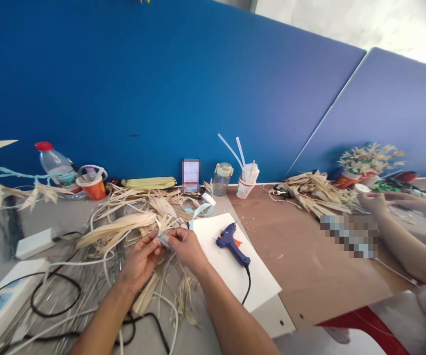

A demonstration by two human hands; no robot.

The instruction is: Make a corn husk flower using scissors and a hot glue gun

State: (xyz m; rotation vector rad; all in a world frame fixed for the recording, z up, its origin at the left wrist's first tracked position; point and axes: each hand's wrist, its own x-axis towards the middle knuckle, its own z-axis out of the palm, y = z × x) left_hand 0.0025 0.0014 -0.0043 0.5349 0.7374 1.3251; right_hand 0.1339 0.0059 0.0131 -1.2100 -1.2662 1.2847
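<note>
My left hand (pixel 142 261) and my right hand (pixel 186 248) meet over the pile of dried corn husks (pixel 124 227). Between their fingertips is a small pale grey-blue piece (pixel 164 240), which looks like tape; both hands pinch it. Husk strips rise just behind it, and I cannot tell whether they are joined to it. To the right of my right hand, a blue hot glue gun (pixel 233 245) with an orange trigger lies on a white sheet (pixel 260 283). A roll of light blue tape (pixel 208 199) stands behind the sheet.
A white power strip (pixel 11 296) and tangled cables occupy the left. Along the blue partition (pixel 161 98) stand a bottle (pixel 55 165), an orange cup (pixel 92 185), a phone (pixel 191 175), a jar (pixel 221 180) and a cup of straws (pixel 245 187). Another person's arms (pixel 401 246) work at right.
</note>
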